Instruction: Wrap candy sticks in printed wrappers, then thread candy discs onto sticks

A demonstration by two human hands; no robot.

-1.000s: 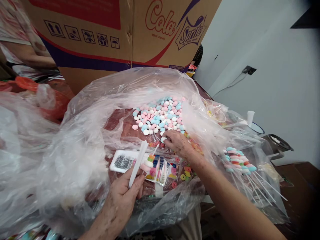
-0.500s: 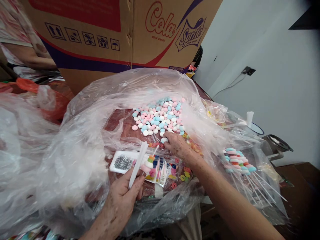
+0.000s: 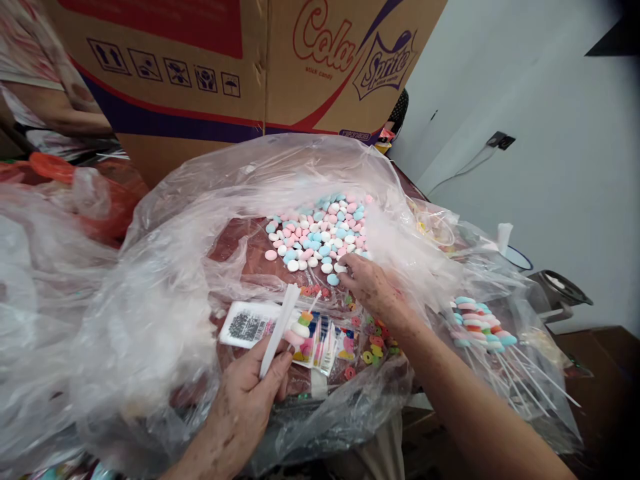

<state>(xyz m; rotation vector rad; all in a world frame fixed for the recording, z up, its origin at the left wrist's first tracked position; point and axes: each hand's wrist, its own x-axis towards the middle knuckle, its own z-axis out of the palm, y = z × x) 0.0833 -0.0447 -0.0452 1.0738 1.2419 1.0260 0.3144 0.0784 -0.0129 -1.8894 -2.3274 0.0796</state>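
My left hand (image 3: 255, 390) is closed around a bundle of white sticks (image 3: 281, 327). It also grips a candy skewer (image 3: 299, 330) threaded with pink, white, green and orange pieces, its stick tip poking out at the top. At the near right edge of a pile of pink, white and blue button-shaped candies (image 3: 313, 243) is my right hand (image 3: 367, 283), fingers curled together by a white piece. Whether they hold it is hard to see. Small ring gummies (image 3: 373, 350) lie below that hand. Under the skewer are a white labelled pack (image 3: 247, 325) and printed wrappers (image 3: 323, 343).
Clear plastic sheeting (image 3: 145, 293) surrounds the candies. Finished-looking candy skewers (image 3: 483, 323) rest on plastic at the right. A large printed carton (image 3: 200, 113) stands behind. Red plastic bags (image 3: 113, 207) lie at the left, near another person's arm (image 3: 75, 120). A metal jug (image 3: 555, 287) is at far right.
My right hand has shifted slightly right and up along the pile's near edge, uncovering a blue candy. The left hand keeps its hold on the sticks and skewer.
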